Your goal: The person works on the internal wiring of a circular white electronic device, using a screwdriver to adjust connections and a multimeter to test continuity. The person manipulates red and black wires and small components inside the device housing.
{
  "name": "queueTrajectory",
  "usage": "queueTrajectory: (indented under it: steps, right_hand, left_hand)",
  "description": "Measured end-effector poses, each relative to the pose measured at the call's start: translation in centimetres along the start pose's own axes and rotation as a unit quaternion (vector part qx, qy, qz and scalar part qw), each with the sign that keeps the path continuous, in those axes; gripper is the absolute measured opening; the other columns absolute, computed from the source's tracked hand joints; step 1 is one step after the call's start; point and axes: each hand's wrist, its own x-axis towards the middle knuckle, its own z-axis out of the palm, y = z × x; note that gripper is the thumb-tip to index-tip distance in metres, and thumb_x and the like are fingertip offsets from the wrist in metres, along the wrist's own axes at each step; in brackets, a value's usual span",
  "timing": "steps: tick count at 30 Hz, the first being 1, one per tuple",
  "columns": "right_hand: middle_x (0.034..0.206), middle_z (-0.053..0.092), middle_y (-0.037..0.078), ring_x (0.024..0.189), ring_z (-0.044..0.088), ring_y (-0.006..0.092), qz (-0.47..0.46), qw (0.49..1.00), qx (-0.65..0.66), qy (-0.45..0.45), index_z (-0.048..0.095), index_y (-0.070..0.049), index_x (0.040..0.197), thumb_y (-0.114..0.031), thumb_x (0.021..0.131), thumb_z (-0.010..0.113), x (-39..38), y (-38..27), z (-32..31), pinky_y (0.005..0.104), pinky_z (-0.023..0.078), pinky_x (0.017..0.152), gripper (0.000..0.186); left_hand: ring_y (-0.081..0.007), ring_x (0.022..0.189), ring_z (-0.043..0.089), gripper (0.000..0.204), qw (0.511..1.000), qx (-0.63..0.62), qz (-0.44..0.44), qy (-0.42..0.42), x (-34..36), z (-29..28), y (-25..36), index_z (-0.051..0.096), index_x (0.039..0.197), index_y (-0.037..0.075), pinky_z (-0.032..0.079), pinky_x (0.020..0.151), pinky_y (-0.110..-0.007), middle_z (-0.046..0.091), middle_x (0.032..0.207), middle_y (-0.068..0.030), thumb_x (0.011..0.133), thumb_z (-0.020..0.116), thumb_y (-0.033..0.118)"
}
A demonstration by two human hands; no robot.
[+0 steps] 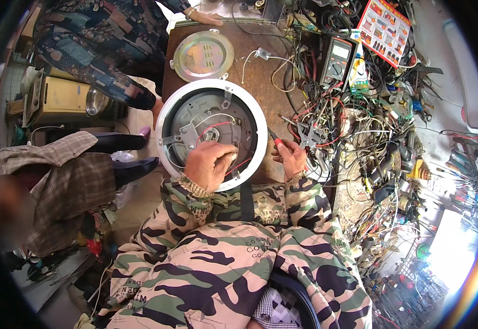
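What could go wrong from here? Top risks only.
1. The left hand is over the open round housing, near a thin red wire; a finger might snag it.
2. The right hand holds a red-ended tool close to the cable tangle; it could catch there.
3. A co-worker's hand is at or near the housing's left rim; a bump may shift it.

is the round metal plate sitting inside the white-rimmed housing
No, the round metal plate lies on the brown table, beyond the white-rimmed housing.
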Motion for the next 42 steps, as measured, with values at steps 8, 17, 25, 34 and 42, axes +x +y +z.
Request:
queueTrajectory:
  steps: [8, 17, 25, 34, 42]
  right_hand:
    - [0.096, 0.073, 0.026, 0.088, 0.072, 0.0458, -0.126, 0.851, -0.509, 0.019, 0.067, -0.001, 0.11, -0.026, 0.085, 0.078, 0.5, -0.9, 1.7, 0.0529, 0.056, 0.078, 0.037]
    - [0.101, 0.065, 0.021, 0.092, 0.067, 0.0435, -0.239, 0.786, -0.57, 0.018, 0.058, -0.004, 0.103, -0.016, 0.082, 0.082, 1.4, 0.7, 1.6, 0.0518, 0.055, 0.074, 0.034]
    - [0.098, 0.064, 0.02, 0.096, 0.066, 0.043, -0.241, 0.751, -0.614, 0.017, 0.058, -0.003, 0.106, -0.025, 0.083, 0.084, 1.7, -0.1, 0.7, 0.0518, 0.055, 0.076, 0.042]
    - [0.095, 0.067, 0.017, 0.08, 0.068, 0.0367, -0.224, 0.814, -0.535, 0.022, 0.066, -0.002, 0.108, -0.014, 0.087, 0.079, -1.3, -5.0, -0.3, 0.0455, 0.054, 0.069, 0.028]
    - [0.094, 0.068, 0.017, 0.074, 0.068, 0.0327, -0.213, 0.849, -0.484, -0.007, 0.067, 0.0, 0.113, -0.01, 0.087, 0.079, -2.8, -6.0, 0.0, 0.0423, 0.054, 0.067, 0.031]
  left_hand:
    - [-0.0313, 0.081, 0.075, 0.017, 0.993, -0.017, -0.118, 0.01, 0.5, 0.3, -0.5, 0.075, 0.103, 0.003, 0.057, 0.071, -0.036, 0.075, 0.092, -0.0165, 0.088, 0.079, 0.01]
    - [-0.0289, 0.081, 0.073, 0.027, 0.994, -0.031, -0.1, 0.029, -0.9, -0.8, 0.2, 0.071, 0.111, 0.001, 0.057, 0.072, -0.037, 0.073, 0.096, -0.0178, 0.085, 0.078, 0.006]
    - [-0.0176, 0.075, 0.066, 0.018, 0.987, 0.009, -0.131, 0.094, -6.3, -5.4, 0.9, 0.071, 0.099, 0.0, 0.052, 0.066, -0.03, 0.067, 0.09, -0.0106, 0.084, 0.076, -0.006]
    - [-0.0286, 0.085, 0.068, 0.024, 0.987, 0.136, -0.016, -0.088, -4.4, -4.8, 1.1, 0.075, 0.102, 0.01, 0.056, 0.07, -0.039, 0.065, 0.096, -0.0105, 0.08, 0.069, 0.002]
    - [-0.0296, 0.089, 0.067, 0.024, 0.954, 0.156, 0.017, -0.257, -1.6, -5.2, -0.4, 0.075, 0.107, 0.016, 0.055, 0.066, -0.043, 0.059, 0.094, -0.0086, 0.086, 0.064, 0.013]
